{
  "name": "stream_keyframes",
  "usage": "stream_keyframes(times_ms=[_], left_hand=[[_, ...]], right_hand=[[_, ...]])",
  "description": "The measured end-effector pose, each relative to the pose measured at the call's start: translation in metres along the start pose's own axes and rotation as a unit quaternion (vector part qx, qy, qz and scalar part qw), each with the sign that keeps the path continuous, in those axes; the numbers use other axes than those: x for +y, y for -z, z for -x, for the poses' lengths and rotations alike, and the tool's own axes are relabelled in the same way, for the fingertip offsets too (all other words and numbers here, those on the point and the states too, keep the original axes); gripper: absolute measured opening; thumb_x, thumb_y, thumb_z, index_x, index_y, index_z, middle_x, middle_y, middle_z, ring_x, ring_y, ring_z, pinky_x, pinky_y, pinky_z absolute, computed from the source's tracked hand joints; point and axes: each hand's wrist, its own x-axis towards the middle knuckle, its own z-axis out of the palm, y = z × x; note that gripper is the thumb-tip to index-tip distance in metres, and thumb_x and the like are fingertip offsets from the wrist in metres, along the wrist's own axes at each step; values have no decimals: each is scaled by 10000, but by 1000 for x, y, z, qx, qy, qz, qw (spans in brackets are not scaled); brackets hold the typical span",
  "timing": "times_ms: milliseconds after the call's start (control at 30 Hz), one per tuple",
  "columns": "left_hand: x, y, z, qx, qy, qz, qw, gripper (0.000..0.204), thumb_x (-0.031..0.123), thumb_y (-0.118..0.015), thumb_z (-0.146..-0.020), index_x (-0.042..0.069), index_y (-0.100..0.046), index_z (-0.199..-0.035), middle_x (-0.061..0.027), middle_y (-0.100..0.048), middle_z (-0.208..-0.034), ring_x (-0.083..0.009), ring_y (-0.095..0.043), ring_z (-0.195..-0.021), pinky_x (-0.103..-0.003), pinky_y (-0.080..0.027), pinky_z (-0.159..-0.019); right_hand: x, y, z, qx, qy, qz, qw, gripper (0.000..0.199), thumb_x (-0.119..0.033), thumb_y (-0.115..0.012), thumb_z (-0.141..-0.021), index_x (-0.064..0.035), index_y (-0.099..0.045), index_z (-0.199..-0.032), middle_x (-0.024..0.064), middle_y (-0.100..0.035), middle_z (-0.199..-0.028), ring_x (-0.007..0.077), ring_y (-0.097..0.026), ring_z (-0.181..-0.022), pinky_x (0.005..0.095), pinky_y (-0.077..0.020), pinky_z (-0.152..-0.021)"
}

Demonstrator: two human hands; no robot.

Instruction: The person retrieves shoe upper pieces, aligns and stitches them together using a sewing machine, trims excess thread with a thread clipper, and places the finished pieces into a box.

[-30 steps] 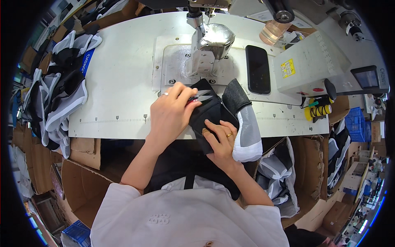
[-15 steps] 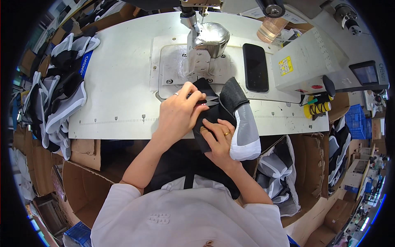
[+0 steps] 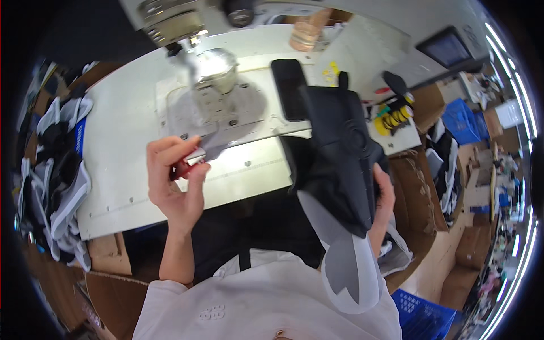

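Note:
My left hand (image 3: pixel 174 187) is raised over the front of the sewing table, closed around small thread snips (image 3: pixel 181 168) with a reddish handle. The blades point toward the machine and are blurred. On the right, my right hand (image 3: pixel 384 198) grips a sewn boot upper (image 3: pixel 343 164) from its right side, with most fingers hidden behind it. The upper is black at the top, with a grey and white part hanging down in front of my shirt. It is held up off the table, apart from the snips.
The sewing machine's shiny post (image 3: pixel 215 71) stands beyond my left hand. A black phone (image 3: pixel 289 90) lies beside it, near yellow thread spools (image 3: pixel 394 120). More sewn pieces (image 3: pixel 62 175) hang over the table's left end. A cardboard box (image 3: pixel 416 195) and blue crate (image 3: pixel 422 314) stand right.
The upper has been lifted off the table edge and moved right in my right hand. My left hand has drawn the snips away from it, leftward. The whole view has turned.

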Motion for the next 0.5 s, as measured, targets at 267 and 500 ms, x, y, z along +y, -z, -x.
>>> stream_keyframes(times_ms=[267, 500], left_hand=[[22, -72, 21, -137, 7, 104, 985, 233, -1, -771, -744, 37, -699, -962, -60, -557, -961, -102, -509, -719, -209, -383, -531], [-59, -26, 14, -38, 32, -16, 999, 198, -7, -647, -901, 20, -657, -1097, -24, -598, -1025, -67, -532, -783, -190, -409, -657]], right_hand=[[22, 22, 27, 38, -45, -10, 998, 442, -92, -699, -820, 13, -560, -1226, 83, -645, -1077, 168, -636, -973, 280, -484, -905], [-77, 114, 60, 358, 343, 319, 808, 335, -190, -757, -823, 4, -633, -1067, 55, -605, -1033, 141, -562, -966, 275, -430, -907]])
